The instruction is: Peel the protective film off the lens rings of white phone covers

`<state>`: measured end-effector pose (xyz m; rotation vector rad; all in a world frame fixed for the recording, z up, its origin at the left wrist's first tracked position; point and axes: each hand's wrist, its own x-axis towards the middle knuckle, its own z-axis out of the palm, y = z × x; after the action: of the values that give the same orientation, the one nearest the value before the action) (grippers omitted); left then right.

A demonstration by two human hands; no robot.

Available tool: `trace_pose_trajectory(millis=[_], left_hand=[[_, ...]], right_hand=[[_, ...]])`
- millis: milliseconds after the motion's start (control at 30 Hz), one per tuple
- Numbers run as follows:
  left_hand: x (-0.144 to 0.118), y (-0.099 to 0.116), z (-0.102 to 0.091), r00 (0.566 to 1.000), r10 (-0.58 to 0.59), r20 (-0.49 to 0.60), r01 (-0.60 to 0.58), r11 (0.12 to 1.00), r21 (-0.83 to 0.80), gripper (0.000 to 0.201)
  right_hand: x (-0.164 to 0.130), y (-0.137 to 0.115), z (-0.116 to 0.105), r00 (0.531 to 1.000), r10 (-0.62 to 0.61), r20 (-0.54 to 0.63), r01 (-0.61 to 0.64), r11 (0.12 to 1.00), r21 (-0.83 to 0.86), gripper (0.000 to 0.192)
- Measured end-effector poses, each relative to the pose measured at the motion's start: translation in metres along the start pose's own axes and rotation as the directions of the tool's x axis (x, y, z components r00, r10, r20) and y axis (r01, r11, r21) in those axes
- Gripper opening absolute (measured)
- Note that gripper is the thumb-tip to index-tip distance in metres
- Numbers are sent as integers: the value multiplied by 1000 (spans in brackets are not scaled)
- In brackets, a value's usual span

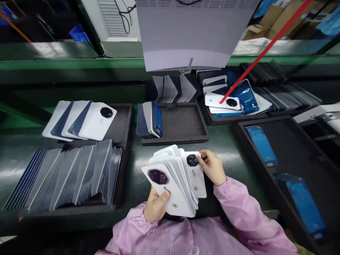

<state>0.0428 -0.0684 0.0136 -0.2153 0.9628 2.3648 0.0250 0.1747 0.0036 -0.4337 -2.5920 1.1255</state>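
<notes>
Panels, white, glossy and rectangular with rounded corners and dark camera windows (178, 189), form a loose fan in the left hand (155, 207), near the person's body and above the dark green tabletop (220, 139). The left thumb presses on the front panel while the fingers go out of sight behind, a grip that probably keeps the many thin edges together yet lets them spread. The right hand (213, 167) pinches the upper right corner of a single white panel with a dark camera window (198, 179) at the fan's far side, thumb and fingertips beside the window, likely so most of its face stays untouched. Whether that panel's hidden edge also rests in the left hand cannot be told. Beyond, a black shallow tray (182, 122) bears thin blue-faced panels (158, 120) standing on edge, apparently to save room; to the left, overlapping white panels (97, 122) lean in a staggered row, perhaps for easy picking.
</notes>
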Motion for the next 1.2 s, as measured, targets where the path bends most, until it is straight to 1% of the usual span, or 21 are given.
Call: trace_pose_trajectory(millis=[67,100,133,167,200,233,267,300,367,433,600,767,933,1033,1067,1100,1133,1167,1200], left_hand=[[1,-2,-4,999,8,45,-9,1000,22,46],[1,-4,-6,998,13,64,-15,999,33,44],[2,-6,-8,997,22,73,-25,999,39,42],[2,-8,-9,997,33,74,-36,999,40,40],[2,-9,-10,997,44,65,-46,998,38,39],[2,-11,-10,997,54,56,-56,998,35,37],[2,-11,-10,997,60,54,-62,997,34,36],[1,-12,-10,996,65,60,-67,997,36,34],[1,-11,-9,995,65,81,-70,996,56,33],[1,-10,-7,995,67,76,-73,994,82,35],[1,-11,-6,998,68,-16,-66,991,117,50],[1,-13,-9,996,79,-46,-73,990,118,52],[1,-9,-6,997,64,-53,-58,993,105,52],[1,-7,-2,997,61,-50,-57,995,86,51],[1,-6,-1,997,57,-47,-53,996,78,50],[2,-5,0,998,52,-44,-49,996,70,50],[2,-4,1,998,46,-40,-44,997,63,50],[2,-3,2,998,42,-40,-40,997,59,49],[2,-2,3,998,41,-47,-38,998,58,50]], right_hand=[[1,-14,-4,991,-112,-69,104,988,-112,23],[2,-28,-10,977,-198,-83,184,971,-156,23],[3,-44,-18,956,-284,-77,269,949,-162,21],[3,-62,-25,935,-352,-47,346,932,-107,18],[4,-81,-32,911,-411,-10,411,911,-13,14],[4,-99,-38,885,-464,37,460,885,73,13],[4,-115,-41,855,-513,77,503,856,120,11],[5,-128,-43,833,-541,115,525,839,144,8],[6,-144,-41,815,-551,178,532,834,146,6],[7,-149,-37,824,-521,223,505,854,126,7],[5,-145,-36,856,-431,286,422,901,96,4],[3,-147,-38,868,-374,327,375,925,61,7],[3,-147,-31,869,-343,358,361,932,18,9],[5,-148,-27,871,-343,353,336,938,81,13],[6,-148,-28,877,-345,334,321,938,128,14],[8,-149,-31,893,-344,291,303,936,177,14],[9,-148,-35,919,-333,212,287,932,223,14],[11,-146,-42,949,-302,89,270,927,260,12],[13,-142,-49,971,-234,-48,237,927,289,10]])
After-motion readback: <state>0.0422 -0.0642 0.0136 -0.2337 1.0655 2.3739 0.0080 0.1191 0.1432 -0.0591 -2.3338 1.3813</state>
